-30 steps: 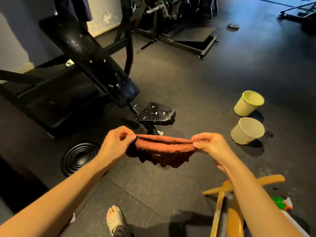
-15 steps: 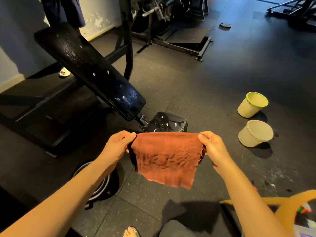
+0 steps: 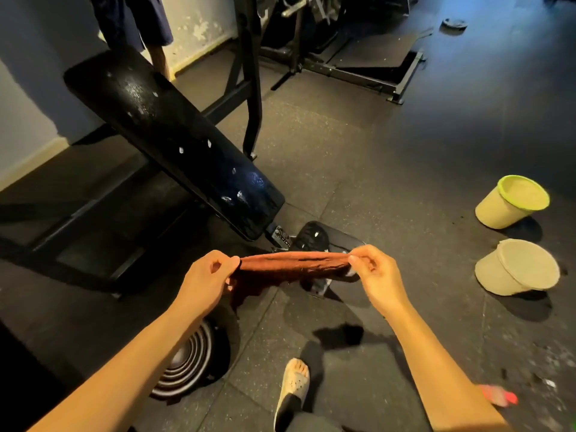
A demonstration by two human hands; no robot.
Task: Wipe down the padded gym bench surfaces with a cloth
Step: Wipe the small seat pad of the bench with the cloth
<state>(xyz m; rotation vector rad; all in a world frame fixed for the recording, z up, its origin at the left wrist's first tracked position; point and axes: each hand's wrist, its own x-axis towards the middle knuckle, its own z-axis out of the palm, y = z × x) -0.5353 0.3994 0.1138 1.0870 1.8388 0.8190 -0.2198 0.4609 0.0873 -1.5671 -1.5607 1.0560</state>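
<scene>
A rust-brown cloth (image 3: pixel 293 265) stretches between left hand (image 3: pixel 204 280) and right hand (image 3: pixel 378 277), fingers pinching its ends, above the small seat pad (image 3: pixel 321 238). The inclined black bench (image 3: pixel 168 138) rises behind-left. Two buckets (image 3: pixel 511 202) stand right; a weight plate (image 3: pixel 187 366) lies below.

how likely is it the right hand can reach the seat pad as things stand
Probably yes. The right hand pinches one end of the cloth just in front of the seat pad, and nothing else shows between them. The left hand holds the other end and may need to let go.
</scene>
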